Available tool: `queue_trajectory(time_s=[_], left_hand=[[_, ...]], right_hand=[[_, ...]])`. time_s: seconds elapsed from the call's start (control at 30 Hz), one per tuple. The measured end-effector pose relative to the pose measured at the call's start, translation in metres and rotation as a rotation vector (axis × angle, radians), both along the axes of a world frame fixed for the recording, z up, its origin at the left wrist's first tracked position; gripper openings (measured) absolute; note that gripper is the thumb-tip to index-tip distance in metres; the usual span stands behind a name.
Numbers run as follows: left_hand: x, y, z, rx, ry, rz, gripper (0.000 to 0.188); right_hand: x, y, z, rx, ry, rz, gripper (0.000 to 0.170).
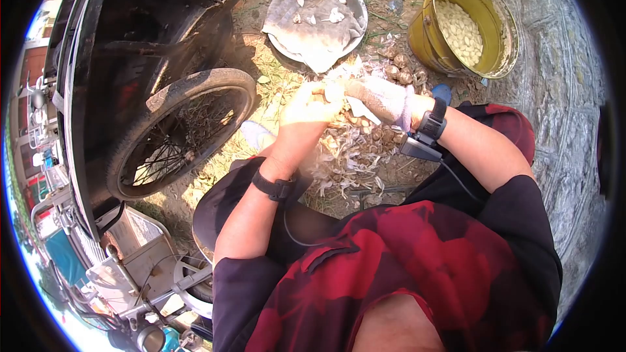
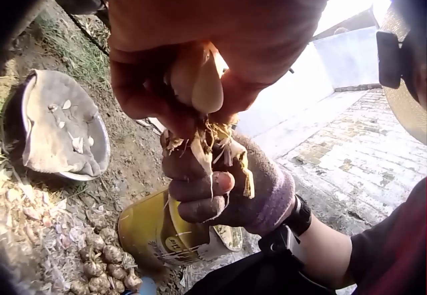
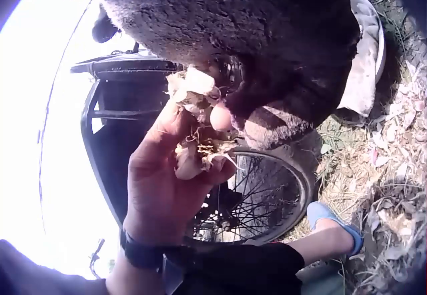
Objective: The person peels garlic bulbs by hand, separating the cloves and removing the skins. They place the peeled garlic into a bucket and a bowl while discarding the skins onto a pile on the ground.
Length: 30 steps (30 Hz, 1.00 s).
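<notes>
My bare left hand and my right hand, in a worn knit glove with bare fingertips, meet over the ground in front of my body. Garlic is between them. In the left wrist view, the left fingers and thumb pinch pale garlic cloves. Dry, torn garlic skin hangs just below, against the gloved fingers. Seen from the right wrist, the gloved thumb presses a whitish piece of garlic in the right hand's grip. Another garlic piece lies against the left fingers.
Ahead stands a metal basin draped with a grey cloth, with a few cloves on it. A yellow bucket of peeled cloves is at right. Garlic bulbs and loose skins cover the ground. A cart wheel stands left.
</notes>
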<state>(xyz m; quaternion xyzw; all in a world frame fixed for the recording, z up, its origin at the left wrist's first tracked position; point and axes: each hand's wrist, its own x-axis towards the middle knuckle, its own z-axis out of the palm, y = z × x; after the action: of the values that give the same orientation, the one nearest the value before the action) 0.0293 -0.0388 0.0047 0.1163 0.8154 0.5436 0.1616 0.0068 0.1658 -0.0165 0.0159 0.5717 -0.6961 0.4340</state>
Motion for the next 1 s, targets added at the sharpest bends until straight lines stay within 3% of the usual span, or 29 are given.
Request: queue_trajectory(time_s=[0.03, 0.07, 0.1, 0.13, 0.2, 0.23, 0.3, 0.4, 0.5, 0.57, 0.63, 0.7, 0.73, 0.8, 0.87, 0.93, 1.0], left_hand=[[-0.002, -0.001, 0.000, -0.001, -0.001, 0.000, 0.023], [-0.004, -0.004, 0.000, -0.249, 0.371, -0.132, 0.021], [-0.005, -0.005, -0.001, -0.497, 0.742, -0.264, 0.021], [-0.004, -0.004, -0.002, -0.497, 0.740, -0.265, 0.021], [-0.001, 0.001, -0.002, -0.133, 0.244, -0.039, 0.023], [0.000, 0.005, 0.001, -0.134, 0.242, -0.039, 0.023], [0.002, 0.013, 0.008, 0.073, 0.054, 0.045, 0.025], [0.004, 0.014, 0.006, -0.011, 0.076, 0.042, 0.026], [0.006, 0.017, 0.016, -0.123, 0.187, 0.018, 0.027], [0.006, 0.016, 0.019, -0.114, 0.210, 0.010, 0.027], [0.004, 0.014, 0.014, -0.101, 0.235, 0.002, 0.027], [-0.002, 0.013, 0.006, -0.179, 0.565, -0.141, 0.027], [0.000, 0.013, 0.009, -0.178, 0.566, -0.142, 0.027], [0.005, 0.016, 0.021, -0.178, 0.046, -0.034, 0.024], [0.007, 0.020, 0.023, -0.048, 0.018, 0.033, 0.022], [0.007, 0.020, 0.022, 0.083, -0.010, 0.100, 0.021], [0.005, 0.015, 0.014, -0.226, 0.412, -0.094, 0.022]], right_hand=[[-0.002, -0.005, -0.016, 0.121, 0.421, -0.090, 0.038], [-0.002, -0.007, -0.031, 0.243, 0.842, -0.180, 0.038], [-0.001, -0.007, -0.023, 0.195, 0.578, -0.228, 0.035], [-0.001, -0.004, -0.021, 0.195, 0.575, -0.228, 0.035], [-0.004, -0.001, -0.014, 0.172, 0.547, -0.093, 0.038], [-0.002, 0.001, -0.001, 0.159, 0.298, -0.006, 0.041], [-0.002, 0.000, 0.002, 0.162, 0.316, -0.004, 0.040], [0.002, -0.003, 0.013, 0.239, 0.272, -0.034, 0.037], [-0.001, 0.000, 0.025, 0.214, 0.399, 0.047, 0.036], [-0.004, -0.001, 0.025, 0.337, 0.491, 0.168, 0.036], [-0.001, -0.004, 0.023, 0.303, 0.487, 0.139, 0.036], [0.002, -0.007, 0.026, 0.272, 0.485, 0.103, 0.037], [0.003, -0.009, 0.028, 0.292, 0.419, 0.086, 0.037], [0.005, -0.011, 0.019, 0.312, 0.353, 0.069, 0.036], [0.010, -0.011, -0.011, 0.315, 0.970, -0.028, 0.033], [0.013, -0.011, -0.012, 0.335, 0.958, -0.013, 0.032], [0.014, -0.011, -0.016, 0.355, 0.946, 0.001, 0.032]])
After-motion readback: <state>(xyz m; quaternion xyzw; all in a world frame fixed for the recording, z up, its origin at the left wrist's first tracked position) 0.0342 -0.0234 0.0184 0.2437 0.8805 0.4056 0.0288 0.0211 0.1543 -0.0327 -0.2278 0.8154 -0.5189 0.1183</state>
